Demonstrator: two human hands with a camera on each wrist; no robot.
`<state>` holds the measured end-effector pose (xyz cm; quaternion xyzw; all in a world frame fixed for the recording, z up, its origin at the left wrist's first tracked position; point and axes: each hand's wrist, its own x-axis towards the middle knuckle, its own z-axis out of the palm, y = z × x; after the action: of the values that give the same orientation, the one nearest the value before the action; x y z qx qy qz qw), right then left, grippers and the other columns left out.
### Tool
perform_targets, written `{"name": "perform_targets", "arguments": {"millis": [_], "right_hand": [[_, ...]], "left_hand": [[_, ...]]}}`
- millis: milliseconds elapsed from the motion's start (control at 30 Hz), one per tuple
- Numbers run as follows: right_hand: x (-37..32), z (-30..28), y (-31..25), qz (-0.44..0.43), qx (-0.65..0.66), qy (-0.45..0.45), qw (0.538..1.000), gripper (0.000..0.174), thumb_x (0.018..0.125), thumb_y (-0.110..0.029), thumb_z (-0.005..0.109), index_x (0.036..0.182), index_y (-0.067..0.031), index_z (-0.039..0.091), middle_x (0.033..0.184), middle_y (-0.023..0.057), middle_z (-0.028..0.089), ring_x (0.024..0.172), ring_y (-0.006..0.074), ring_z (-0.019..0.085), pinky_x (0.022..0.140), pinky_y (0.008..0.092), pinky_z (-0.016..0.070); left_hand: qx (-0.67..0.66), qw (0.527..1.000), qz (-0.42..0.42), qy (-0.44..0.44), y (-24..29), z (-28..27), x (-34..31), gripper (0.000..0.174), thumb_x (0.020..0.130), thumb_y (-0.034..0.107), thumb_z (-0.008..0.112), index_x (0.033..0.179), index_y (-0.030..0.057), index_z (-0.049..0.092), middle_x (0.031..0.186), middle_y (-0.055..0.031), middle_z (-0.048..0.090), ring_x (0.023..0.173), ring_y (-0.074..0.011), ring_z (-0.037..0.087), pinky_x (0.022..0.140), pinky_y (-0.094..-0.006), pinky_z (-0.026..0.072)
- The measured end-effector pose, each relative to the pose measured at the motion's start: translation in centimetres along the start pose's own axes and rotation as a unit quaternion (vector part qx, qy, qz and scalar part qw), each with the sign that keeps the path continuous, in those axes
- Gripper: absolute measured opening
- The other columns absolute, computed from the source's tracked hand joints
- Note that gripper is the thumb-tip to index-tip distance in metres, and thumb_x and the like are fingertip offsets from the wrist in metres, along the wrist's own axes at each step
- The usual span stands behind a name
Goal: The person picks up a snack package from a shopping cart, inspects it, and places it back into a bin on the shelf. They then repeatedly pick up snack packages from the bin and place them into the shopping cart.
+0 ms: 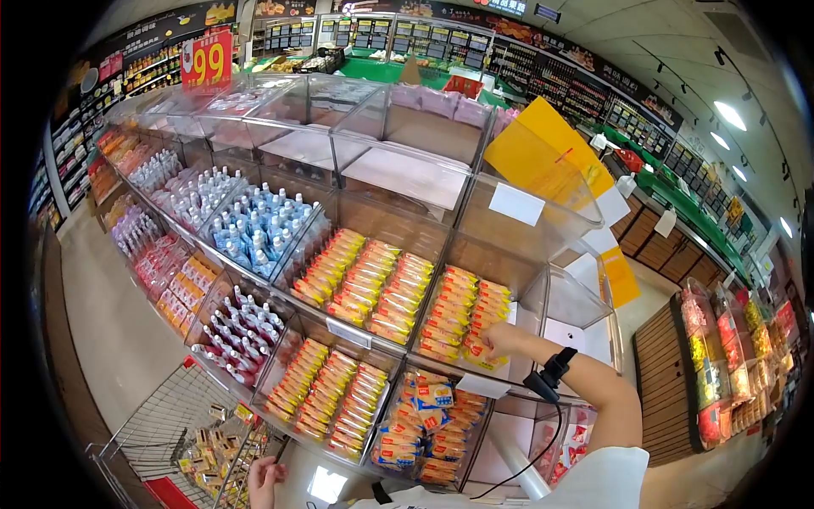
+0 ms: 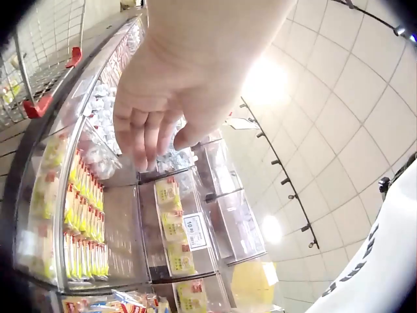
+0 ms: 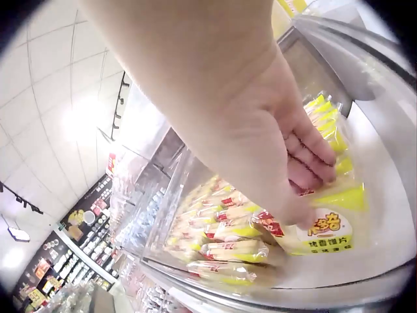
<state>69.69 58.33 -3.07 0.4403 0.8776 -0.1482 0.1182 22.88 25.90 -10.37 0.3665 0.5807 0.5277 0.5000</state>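
Observation:
In the right wrist view my right hand [image 3: 280,143] pinches a yellow-and-red snack packet [image 3: 330,231] at the front of a clear bin, fingers curled over its top and thumb along its side. Two rows of the same packets [image 1: 452,310] stand in that bin in the head view, with my right hand [image 1: 502,339] over the front of the right row. Low by the shelf front, my left hand [image 1: 265,480] hangs with loosely bent fingers and holds nothing. The left wrist view shows that hand [image 2: 172,98] in the air, the bins behind it.
A wire shopping cart [image 1: 153,420] with small packets inside stands at the lower left. Clear bin walls [image 1: 543,305] and a price-tag strip [image 1: 483,386] edge the right hand's bin. Bottled pouches [image 1: 263,229] fill bins further left. A second snack stand [image 1: 678,373] is at the right.

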Motion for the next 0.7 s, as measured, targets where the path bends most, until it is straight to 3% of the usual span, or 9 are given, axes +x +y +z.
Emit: {"name": "perform_targets", "arguments": {"millis": [67, 300, 500, 600, 700], "right_hand": [[0.8, 0.7, 0.4, -0.016, -0.003, -0.002, 1.000, 0.026, 0.054, -0.025, 0.065, 0.063, -0.0057, 0.051, 0.060, 0.0099, 0.053, 0.058, 0.0265, 0.052, 0.051, 0.0353, 0.0401], [1.4, 1.0, -1.7, 0.000, -0.030, 0.014, 0.999, 0.021, 0.058, -0.024, 0.061, 0.065, -0.0065, 0.053, 0.062, 0.0098, 0.055, 0.063, 0.0265, 0.054, 0.053, 0.0371, 0.0416], [2.2, 3.6, -1.3, 0.019, -0.088, 0.018, 0.996, 0.022, 0.059, -0.023, 0.061, 0.073, -0.0071, 0.052, 0.064, 0.0103, 0.054, 0.061, 0.0274, 0.053, 0.054, 0.0377, 0.0415], [1.3, 3.4, -1.1, -0.044, -0.059, 0.044, 0.996, 0.022, 0.059, -0.020, 0.062, 0.072, -0.0071, 0.050, 0.062, 0.0104, 0.053, 0.061, 0.0280, 0.052, 0.054, 0.0377, 0.0403], [1.2, 2.7, -1.1, -0.028, -0.035, -0.016, 0.999, 0.030, 0.057, -0.021, 0.062, 0.081, -0.0050, 0.052, 0.070, 0.0109, 0.056, 0.065, 0.0280, 0.053, 0.058, 0.0376, 0.0416]], "left_hand": [[-0.028, 0.981, 0.086, -0.169, -3.7, -3.5, -0.5, 0.056, 0.079, 0.012, 0.047, 0.124, 0.0007, 0.016, 0.125, -0.0156, 0.025, 0.114, -0.0224, 0.027, 0.094, -0.0295, 0.0229], [0.031, 0.996, -0.059, -0.053, -0.4, -1.1, -0.3, 0.043, 0.084, 0.015, 0.038, 0.121, 0.0000, 0.022, 0.117, -0.0139, 0.035, 0.106, -0.0203, 0.038, 0.089, -0.0295, 0.0310], [0.109, 0.990, -0.083, -0.014, 1.9, -0.2, -0.1, 0.029, 0.084, 0.020, 0.040, 0.111, 0.0070, 0.041, 0.099, -0.0086, 0.048, 0.088, -0.0150, 0.047, 0.074, -0.0272, 0.0404], [0.137, 0.989, -0.052, 0.033, 2.3, -0.8, -1.5, 0.027, 0.084, 0.020, 0.041, 0.108, 0.0087, 0.044, 0.097, -0.0073, 0.049, 0.082, -0.0141, 0.049, 0.070, -0.0262, 0.0417], [0.107, 0.993, -0.030, 0.051, 1.6, -2.7, -3.3, 0.026, 0.083, 0.020, 0.042, 0.106, 0.0079, 0.045, 0.095, -0.0070, 0.050, 0.080, -0.0141, 0.050, 0.069, -0.0264, 0.0419]]}}
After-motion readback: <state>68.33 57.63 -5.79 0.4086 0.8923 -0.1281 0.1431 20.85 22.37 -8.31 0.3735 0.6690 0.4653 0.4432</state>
